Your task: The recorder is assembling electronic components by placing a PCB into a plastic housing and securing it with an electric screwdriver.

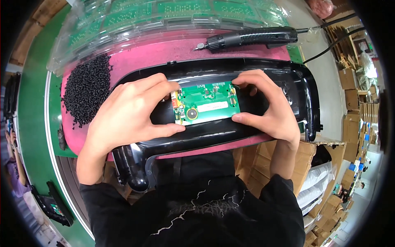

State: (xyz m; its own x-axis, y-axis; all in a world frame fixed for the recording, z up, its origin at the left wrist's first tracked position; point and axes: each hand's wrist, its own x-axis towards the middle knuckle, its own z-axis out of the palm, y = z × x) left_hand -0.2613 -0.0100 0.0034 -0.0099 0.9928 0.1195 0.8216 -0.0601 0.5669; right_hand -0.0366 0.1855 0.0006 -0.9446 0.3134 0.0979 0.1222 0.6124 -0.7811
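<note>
A green circuit board (205,99) with a round buzzer-like part and a white label is held level between both hands. My left hand (138,109) grips its left end, thumb at the near corner and fingers at the far corner. On the right end, my right hand (269,105) pinches the board the same way. Directly beneath is a large glossy black plastic housing (197,138), lying across the pink mat (173,51). Whether the board touches the housing cannot be seen.
A heap of small black screws (87,90) lies on the mat's left. Behind the housing rests a black electric screwdriver (253,38) with a cable. Clear plastic trays (164,16) of green boards stand at the back. A cardboard box (294,164) is at the near right; another person's arm (16,158) shows far left.
</note>
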